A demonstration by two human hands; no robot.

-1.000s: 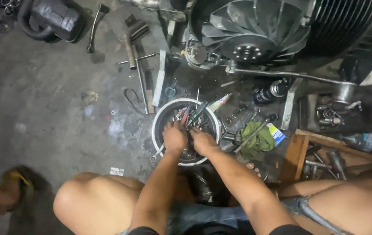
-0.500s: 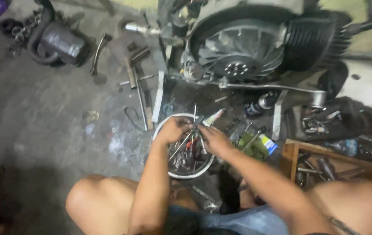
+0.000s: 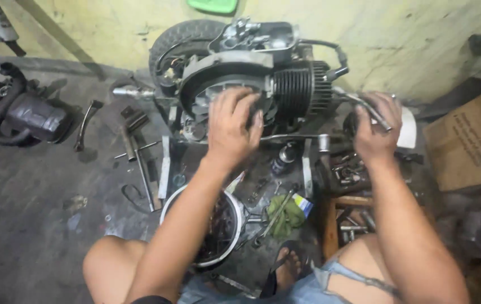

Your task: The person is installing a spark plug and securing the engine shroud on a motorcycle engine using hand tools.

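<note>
So the whole thing was happening on a grimy, oil-stained grey concrete floor (image 3: 38,225), right up against a scuffed pale yellow wall (image 3: 409,39). The dark scooter engine with its finned black cylinder and round fan housing (image 3: 285,84) sat on the floor close to that wall, black rubber tyre (image 3: 176,39) behind it.

The left hand (image 3: 232,126) was spread flat over the front of the fan housing, fingers splayed and pressing on it, not wrapped around anything. The right hand (image 3: 375,129) was up at the right end of the engine, closed around a thin grey metal rod-shaped tool (image 3: 371,112) that stuck out past the knuckles.

Not much room to move, honestly. Left side had a black curved exhaust muffler (image 3: 26,115) and loose long metal wrenches (image 3: 139,163) scattered between it and the engine. Near the knees was a round white-rimmed metal bowl full of small parts (image 3: 226,225), partly under the left forearm, with a crumpled green rag (image 3: 288,214) just beside it. On the right, a wooden crate of tools (image 3: 347,219) and a brown cardboard box (image 3: 468,143) hemmed that side in. The only properly open patch of floor was bottom left.
</note>
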